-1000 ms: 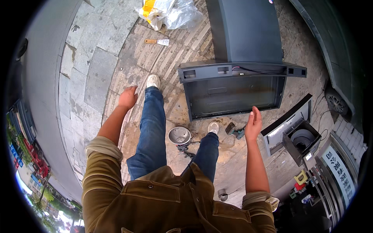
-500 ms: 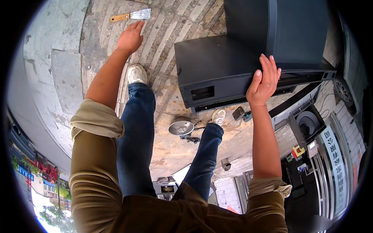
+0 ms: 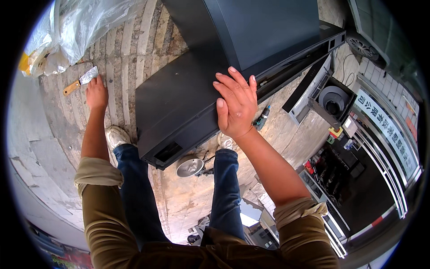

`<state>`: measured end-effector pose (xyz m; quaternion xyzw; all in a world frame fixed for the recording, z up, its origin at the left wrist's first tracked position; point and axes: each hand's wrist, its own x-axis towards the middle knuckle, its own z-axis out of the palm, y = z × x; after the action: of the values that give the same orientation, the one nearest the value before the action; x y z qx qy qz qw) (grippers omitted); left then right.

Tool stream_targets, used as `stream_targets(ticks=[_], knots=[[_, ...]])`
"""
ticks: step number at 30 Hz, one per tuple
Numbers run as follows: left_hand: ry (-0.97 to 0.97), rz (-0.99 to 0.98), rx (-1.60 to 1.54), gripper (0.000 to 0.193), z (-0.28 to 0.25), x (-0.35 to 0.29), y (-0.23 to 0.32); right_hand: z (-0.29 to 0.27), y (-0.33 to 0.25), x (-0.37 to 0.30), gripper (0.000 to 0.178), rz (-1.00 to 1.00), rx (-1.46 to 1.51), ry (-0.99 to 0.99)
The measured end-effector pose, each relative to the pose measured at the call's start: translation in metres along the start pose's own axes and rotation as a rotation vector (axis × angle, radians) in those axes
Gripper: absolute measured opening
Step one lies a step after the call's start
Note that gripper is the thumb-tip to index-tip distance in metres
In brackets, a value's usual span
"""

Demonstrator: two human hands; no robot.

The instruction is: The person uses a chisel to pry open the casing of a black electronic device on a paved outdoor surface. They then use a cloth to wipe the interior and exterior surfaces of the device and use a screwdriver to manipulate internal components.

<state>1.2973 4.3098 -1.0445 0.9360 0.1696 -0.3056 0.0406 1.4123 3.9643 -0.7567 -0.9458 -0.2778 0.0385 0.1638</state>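
A scraper (image 3: 71, 88) with a wooden handle and a flat metal blade lies on the ribbed paving at the far left. My left hand (image 3: 97, 94) reaches down beside it, open, fingertips overlapping the blade's edge; whether they touch it is hard to tell. In front of me a large black metal cabinet (image 3: 179, 98) sits tilted, with a rectangular cut-out near its lower corner. My right hand (image 3: 238, 104) is open with its fingers spread against the cabinet's edge.
A metal bowl (image 3: 189, 166) with small parts stands between my feet, and a power drill (image 3: 262, 117) lies behind the cabinet. Clear plastic sheeting (image 3: 85, 31) lies at the far left. A car wheel (image 3: 362, 47) and a shopfront sign (image 3: 387, 130) are to the right.
My left hand has moved down to the scraper's blade from just short of it. The view has swung right, bringing in the plastic sheeting; my right hand stays on the cabinet.
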Motion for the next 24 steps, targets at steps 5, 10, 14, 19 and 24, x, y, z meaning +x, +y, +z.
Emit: stream_targets(ticks=[5,10,14,19,24], knots=[[0.361,0.028,-0.05,0.058,-0.005,0.011,0.007,0.0,0.002,-0.001,0.026,0.007,0.002,-0.007],[0.099,-0.011,-0.01,0.057,0.019,0.014,-0.016,0.0,-0.001,0.001,0.026,0.005,0.0,-0.016],[0.147,0.023,-0.142,0.058,0.028,-0.001,-0.025,0.0,0.0,0.002,0.026,0.017,-0.004,-0.022],[0.373,0.064,-0.143,0.059,0.018,0.001,-0.051,-0.001,0.0,0.002,0.026,0.027,-0.002,-0.027],[0.285,0.128,-0.149,0.057,0.017,0.01,-0.065,-0.002,-0.001,0.002,0.026,0.031,-0.007,-0.037]])
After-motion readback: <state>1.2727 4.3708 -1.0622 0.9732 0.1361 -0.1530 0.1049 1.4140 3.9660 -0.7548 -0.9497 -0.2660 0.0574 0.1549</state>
